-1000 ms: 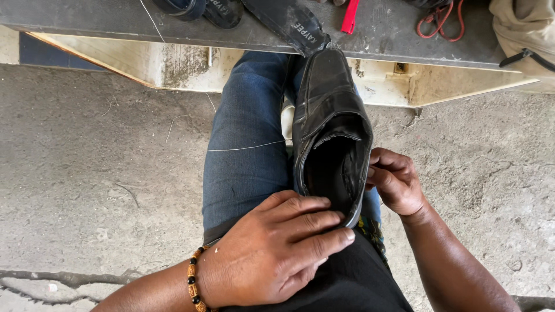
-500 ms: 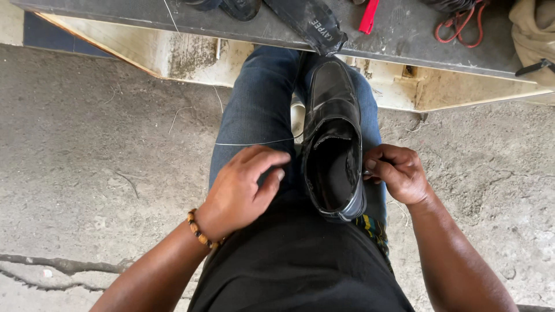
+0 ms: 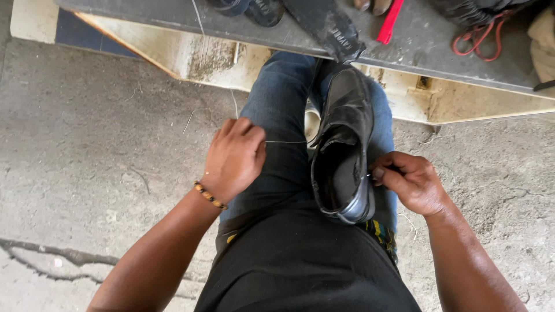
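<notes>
Left hand: my left hand [image 3: 234, 157] sits over my left thigh, fingers curled in and pressed together, pinching the end of a thin thread [image 3: 286, 142] between thumb and fingertips.
Thread: pale, fine, drawn straight from my left hand across the jeans [image 3: 277, 110] to the side of the shoe; it looks taut. Where it meets the leather I cannot tell.
Shoe: black leather shoe [image 3: 344, 144], lying along my right thigh, toe pointing away from me toward the bench, opening facing up, heel nearest my body.
Right hand: my right hand [image 3: 410, 182] is against the shoe's outer side near the heel, fingers bent and closed together, thumb tip touching the rim. Something small seems pinched at the fingertips, too small to make out.
Wrist: beaded bracelet [image 3: 209, 196], orange and dark beads, on my left wrist.
Lap: black garment [image 3: 300, 266] over my lap, just behind the heel.
Bench: low grey bench top [image 3: 416, 43] past my knees, carrying a red strip [image 3: 391, 22], a coil of red cord [image 3: 480, 40] and a black flat piece [image 3: 329, 26] that hangs over the edge above the toe.
Ground: rough concrete floor [image 3: 87, 144], cracked at my left.
</notes>
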